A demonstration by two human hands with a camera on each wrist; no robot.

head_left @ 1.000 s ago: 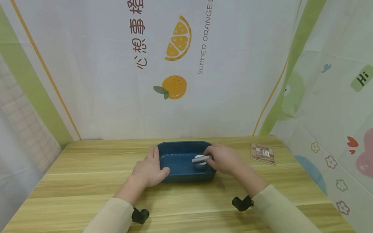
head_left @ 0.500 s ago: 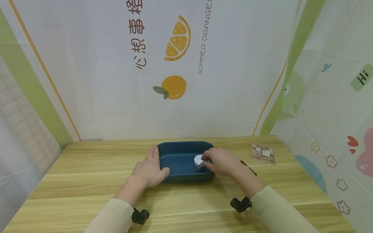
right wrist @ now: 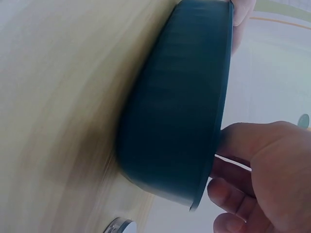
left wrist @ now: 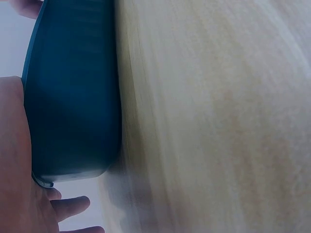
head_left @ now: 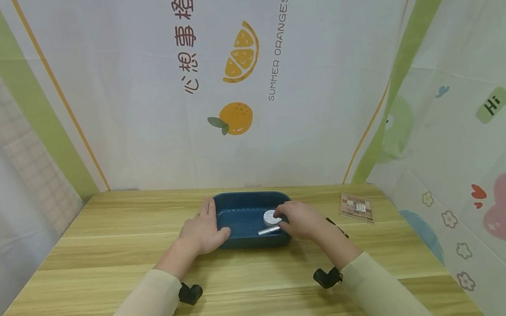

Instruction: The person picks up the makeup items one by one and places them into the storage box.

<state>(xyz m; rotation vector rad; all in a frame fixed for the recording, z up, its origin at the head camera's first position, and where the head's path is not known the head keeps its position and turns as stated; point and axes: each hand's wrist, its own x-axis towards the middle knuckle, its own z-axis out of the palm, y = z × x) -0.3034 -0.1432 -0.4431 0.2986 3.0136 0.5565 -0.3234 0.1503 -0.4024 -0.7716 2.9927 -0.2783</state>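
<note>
A dark blue tray (head_left: 244,243) stands on the wooden table. Against its left end rests my left hand (head_left: 200,233), fingers straight along the rim and thumb over the front corner. In the right wrist view my right hand (right wrist: 267,170) reaches over the tray's (right wrist: 170,111) rim, some fingers bent outside it; its thumb's contact is hidden. Inside the tray a silver cylinder (head_left: 268,230) lies near the front wall, beside a round white-topped item (head_left: 270,217). From the head view, my right hand (head_left: 305,220) has its fingertips spread apart by both items.
To the right lies a brown patterned card (head_left: 356,208). A thin black item (head_left: 337,227) shows beside my right wrist. A round metal-edged object (right wrist: 120,225) sits on the table in the right wrist view. A printed curtain (head_left: 252,147) hangs behind the table.
The silver cylinder has gone from across the white-topped item down to the tray's front. My right hand has moved slightly toward me and its fingers have let go. My left hand has stayed put.
</note>
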